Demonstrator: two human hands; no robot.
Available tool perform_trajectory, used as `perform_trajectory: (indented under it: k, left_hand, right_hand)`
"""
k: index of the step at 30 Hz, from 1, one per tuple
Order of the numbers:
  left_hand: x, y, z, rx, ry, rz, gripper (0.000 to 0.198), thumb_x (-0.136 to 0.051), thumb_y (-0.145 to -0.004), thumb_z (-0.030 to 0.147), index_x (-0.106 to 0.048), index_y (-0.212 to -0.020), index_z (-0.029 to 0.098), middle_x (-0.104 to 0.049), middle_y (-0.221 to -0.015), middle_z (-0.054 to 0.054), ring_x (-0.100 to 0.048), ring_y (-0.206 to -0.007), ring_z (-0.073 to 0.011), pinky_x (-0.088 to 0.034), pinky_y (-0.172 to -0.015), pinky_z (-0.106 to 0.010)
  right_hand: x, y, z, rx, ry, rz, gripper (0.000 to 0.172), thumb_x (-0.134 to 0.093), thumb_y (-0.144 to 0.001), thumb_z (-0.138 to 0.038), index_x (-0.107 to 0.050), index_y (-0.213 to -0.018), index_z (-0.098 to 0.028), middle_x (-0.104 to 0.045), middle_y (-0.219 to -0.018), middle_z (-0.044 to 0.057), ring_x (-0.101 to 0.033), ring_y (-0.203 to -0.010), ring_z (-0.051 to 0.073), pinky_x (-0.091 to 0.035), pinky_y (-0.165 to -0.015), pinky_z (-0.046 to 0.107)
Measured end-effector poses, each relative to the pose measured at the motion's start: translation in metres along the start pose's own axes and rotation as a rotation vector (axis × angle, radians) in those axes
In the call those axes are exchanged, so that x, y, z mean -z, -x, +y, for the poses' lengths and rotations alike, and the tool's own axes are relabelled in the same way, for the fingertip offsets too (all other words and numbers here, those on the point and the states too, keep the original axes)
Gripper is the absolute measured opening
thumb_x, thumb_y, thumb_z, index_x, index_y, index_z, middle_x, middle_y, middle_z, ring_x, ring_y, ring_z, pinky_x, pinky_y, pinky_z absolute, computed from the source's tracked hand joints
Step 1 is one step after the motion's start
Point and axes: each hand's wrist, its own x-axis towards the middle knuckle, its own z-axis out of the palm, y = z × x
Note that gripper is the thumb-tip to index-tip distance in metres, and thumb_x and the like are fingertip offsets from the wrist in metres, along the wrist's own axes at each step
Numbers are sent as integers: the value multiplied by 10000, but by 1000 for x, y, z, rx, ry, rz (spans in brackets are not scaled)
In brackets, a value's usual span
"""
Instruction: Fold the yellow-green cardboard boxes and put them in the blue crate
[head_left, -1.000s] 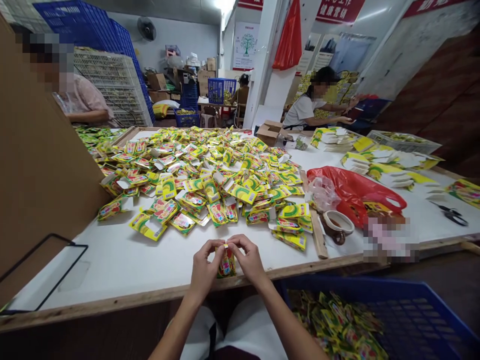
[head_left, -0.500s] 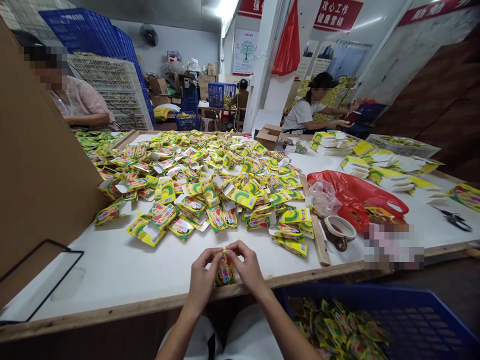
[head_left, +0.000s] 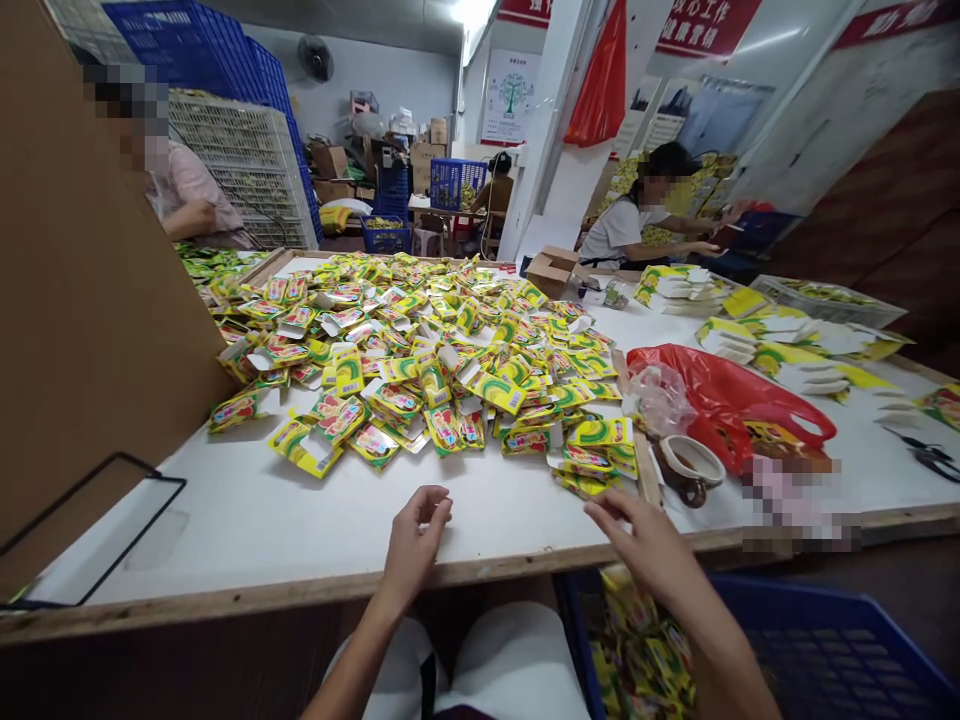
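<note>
My left hand [head_left: 418, 535] hovers over the white tabletop [head_left: 495, 515] near the front edge. Its fingers are loosely curled with a gap at the thumb, and nothing is in them. My right hand [head_left: 637, 528] is farther right, fingers bent and apart, with no item visible in it. Its fingertips are close to a small stack of yellow-green printed packets [head_left: 589, 462]; I cannot tell whether they touch. Below that hand, a yellow packet [head_left: 626, 603] is at the top of the blue basket [head_left: 817, 625], which holds many similar packets. A large heap of small open-flapped packets [head_left: 420, 350] covers the table's middle.
A brown cup [head_left: 688, 468], a red plastic bag [head_left: 720, 390] and a wooden strip [head_left: 646, 470] lie right. Scissors [head_left: 930, 455] are farther right. A cardboard panel [head_left: 105, 300] and black wire frame [head_left: 142, 535] stand left. Other people sit around the far side.
The packet that both hands pinched at the table edge has left them. My right hand has moved right, over the basket's near side; my left hand stays near its place, fingers loosened.
</note>
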Motion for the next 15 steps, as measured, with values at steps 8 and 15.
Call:
perform_trajectory:
  k: [8,15]
  left_hand:
    - [1,7,7,-61,-190,-44,234,-500,-837,377,-622,-889,185,-670,-843,-58,-619,-765,-189,-477,-690,-294]
    - [9,-6,-11,31,56,281,387,-599,-771,363,-475,-1088,181,-593,-1057,-113,-619,-935,-197,-499,-826,-365]
  right_hand:
    - [-140,-80,-74,145,-165,104,329,-611,-767,-321,-572,-1058,-172,-611,-1070,132,-540,-995,281,-412,-865,402]
    - [-176,-65,-90,139,-160,125,507,-636,-655,-116,-502,-1140,-182,-584,-1087,132,-506,-1029,294,-378,-894,444]
